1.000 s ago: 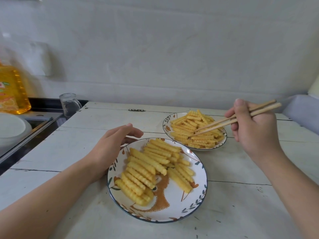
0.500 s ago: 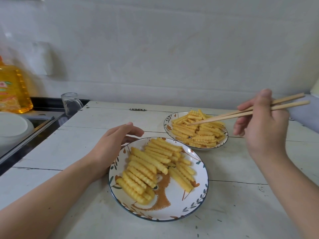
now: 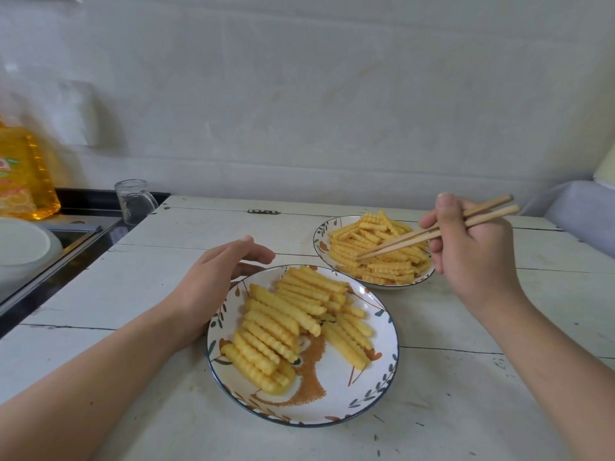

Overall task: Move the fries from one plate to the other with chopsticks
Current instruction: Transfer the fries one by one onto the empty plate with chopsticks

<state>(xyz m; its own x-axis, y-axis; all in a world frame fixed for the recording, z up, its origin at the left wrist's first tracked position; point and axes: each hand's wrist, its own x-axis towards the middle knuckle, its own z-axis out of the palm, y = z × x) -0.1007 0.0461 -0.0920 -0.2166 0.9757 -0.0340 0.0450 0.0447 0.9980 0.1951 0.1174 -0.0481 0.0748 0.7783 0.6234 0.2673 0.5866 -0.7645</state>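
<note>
Near plate (image 3: pixel 332 407): crinkle-cut fries (image 3: pixel 286 324) stacked on its left and centre. Far plate (image 3: pixel 321 236): a second heap of fries (image 3: pixel 379 257). Right hand (image 3: pixel 479 257) pinches wooden chopsticks (image 3: pixel 432 232), tips close together, resting among the far heap. Left hand (image 3: pixel 209 287), fingers relaxed and straight, rests against the near plate's rim on the white table (image 3: pixel 499 394).

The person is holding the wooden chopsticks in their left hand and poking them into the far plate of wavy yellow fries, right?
Not quite. The head view shows the pair of light wooden chopsticks gripped by the right hand, not the left. Their tips do reach into the crinkle-cut yellow fries on the far white patterned plate. The left hand rests beside the near white patterned plate, holding nothing.
</note>
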